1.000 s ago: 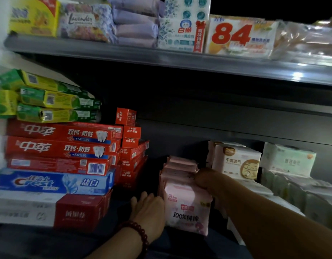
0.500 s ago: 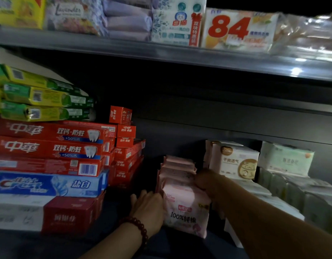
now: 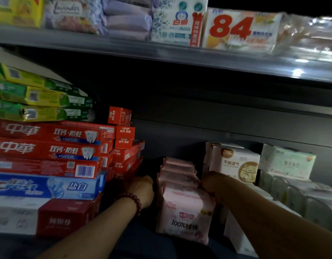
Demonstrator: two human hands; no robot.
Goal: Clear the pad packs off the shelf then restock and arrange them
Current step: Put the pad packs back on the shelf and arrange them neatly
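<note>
Pink pad packs [image 3: 184,212], about six in one row, stand between our two hands; our right hand [image 3: 214,186] grips their right side, and our left hand [image 3: 142,189] curls beside them, where we cannot tell its hold.

the pink pad packs [image 3: 184,212] are soft plastic film with a slight sheen, toothpaste boxes [image 3: 47,148] look like glossy printed card, the upper shelf edge [image 3: 180,53] is smooth shiny metal, and the wrist bracelet [image 3: 132,200] is polished dark red beads
</note>
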